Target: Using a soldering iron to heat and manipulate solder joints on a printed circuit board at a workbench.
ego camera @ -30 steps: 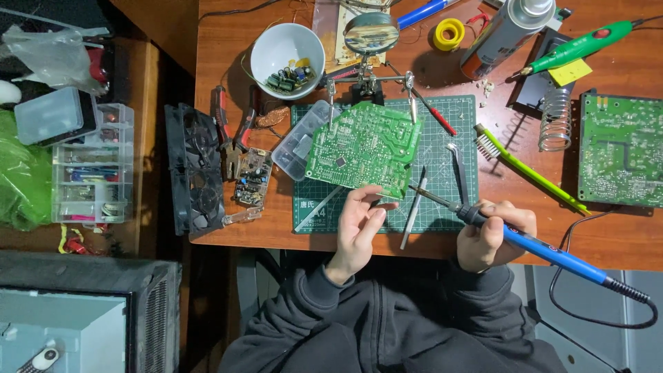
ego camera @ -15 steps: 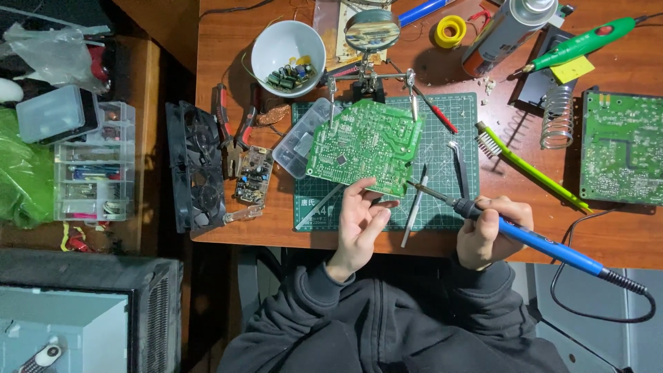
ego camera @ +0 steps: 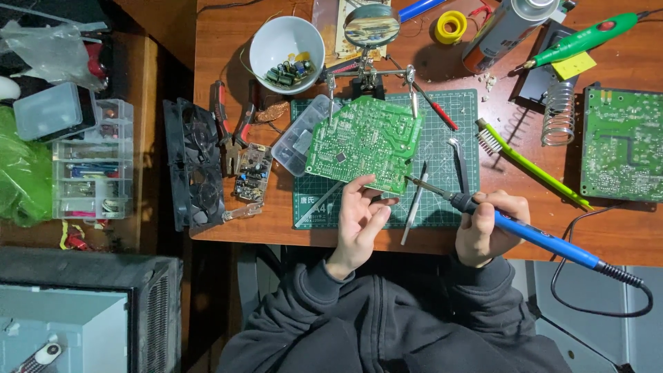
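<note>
The circuit board (ego camera: 364, 144) is clipped tilted for access, steadied by the half-open left hand (ego camera: 359, 220), while the soldering iron (ego camera: 511, 224) is gripped in the right hand (ego camera: 489, 231).

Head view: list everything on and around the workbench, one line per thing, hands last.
circuit board: one, green, clamped over the cutting mat
cutting mat: one, green, bench centre
second circuit board: one, green, right edge
soldering iron: one, blue handle, tip at the board's near edge
bowl: one, white, holds small parts, top centre
magnifier stand: one, metal, behind the board
brush: one, yellow-green, right of mat
fan unit: one, black, left edge of bench
pliers: one, red-handled, beside fan
drawer box: one, clear, far left
left hand: one, fingers at the board's near edge
right hand: one, grips the soldering iron
</note>
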